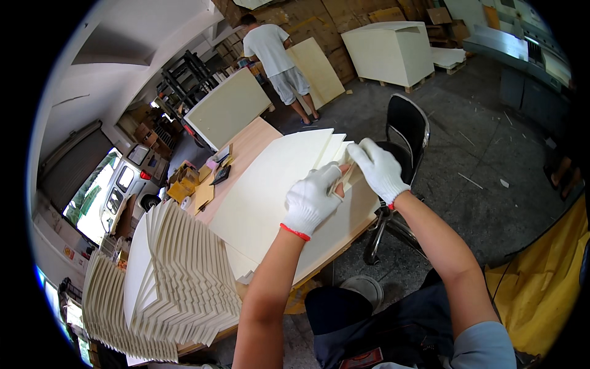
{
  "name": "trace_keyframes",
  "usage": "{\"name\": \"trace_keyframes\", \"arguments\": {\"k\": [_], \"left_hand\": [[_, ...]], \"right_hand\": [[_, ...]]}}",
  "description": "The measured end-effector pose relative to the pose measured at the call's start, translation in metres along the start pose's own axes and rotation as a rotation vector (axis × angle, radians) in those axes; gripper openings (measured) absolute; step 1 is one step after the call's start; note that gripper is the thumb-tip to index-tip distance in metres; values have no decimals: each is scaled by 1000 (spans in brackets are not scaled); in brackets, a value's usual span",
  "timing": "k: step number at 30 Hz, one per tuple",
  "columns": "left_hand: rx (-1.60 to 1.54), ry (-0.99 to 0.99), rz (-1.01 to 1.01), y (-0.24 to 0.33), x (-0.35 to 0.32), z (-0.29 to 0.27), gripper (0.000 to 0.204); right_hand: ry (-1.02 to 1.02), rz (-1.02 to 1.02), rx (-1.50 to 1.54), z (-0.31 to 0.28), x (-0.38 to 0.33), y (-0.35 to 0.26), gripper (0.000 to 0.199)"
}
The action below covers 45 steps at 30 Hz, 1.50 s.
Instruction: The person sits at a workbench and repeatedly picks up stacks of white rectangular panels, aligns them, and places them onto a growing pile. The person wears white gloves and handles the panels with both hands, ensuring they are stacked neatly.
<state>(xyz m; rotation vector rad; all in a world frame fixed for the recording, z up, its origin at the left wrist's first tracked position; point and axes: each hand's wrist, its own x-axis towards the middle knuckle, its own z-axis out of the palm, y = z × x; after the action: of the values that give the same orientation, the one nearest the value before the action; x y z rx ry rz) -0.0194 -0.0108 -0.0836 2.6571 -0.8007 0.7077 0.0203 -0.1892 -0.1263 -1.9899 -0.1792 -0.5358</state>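
Observation:
Both my hands wear white knit gloves with red cuffs. My left hand (312, 198) is over the right end of a large cream card sheet (261, 184), its fingers curled and some bare fingertips showing. Close on its right, my right hand (378, 169) bends its fingers down toward the same spot. Between them is a narrow cream card piece (346, 178), pinched by both hands and mostly hidden by the gloves. The large sheet lies flat on a wooden table, with pointed corners of other sheets fanning out past its far end.
Stacks of folded cream card (184, 277) fill the table's left end. A calculator (221, 174) and a yellow box (183, 182) sit along the far edge. A black chair (407, 126) stands right of the table. Farther off, a person (270, 55) stands beside large boards.

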Motion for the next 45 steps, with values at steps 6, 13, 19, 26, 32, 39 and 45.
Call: {"name": "trace_keyframes", "arguments": {"k": [6, 13, 19, 26, 32, 39, 45], "left_hand": [[100, 92, -36, 2, -2, 7, 48], [-146, 437, 28, 14, -38, -2, 41], [-56, 384, -18, -2, -173, -19, 16], [34, 412, -224, -18, -207, -24, 16], [-14, 466, -273, -15, -199, -25, 15], [-1472, 147, -571, -3, -238, -27, 85], [-2405, 310, -695, 21, -251, -49, 90]], "right_hand": [[299, 186, 805, 15, 2, 2, 38], [-299, 712, 1420, 39, -17, -44, 36], [-504, 838, 1237, 79, -60, -92, 40], [-466, 697, 981, 99, -77, -118, 30], [-347, 684, 867, 92, -81, -124, 34], [-382, 719, 793, 4, -90, -91, 39], [-495, 685, 818, -64, -145, -83, 53]]}}
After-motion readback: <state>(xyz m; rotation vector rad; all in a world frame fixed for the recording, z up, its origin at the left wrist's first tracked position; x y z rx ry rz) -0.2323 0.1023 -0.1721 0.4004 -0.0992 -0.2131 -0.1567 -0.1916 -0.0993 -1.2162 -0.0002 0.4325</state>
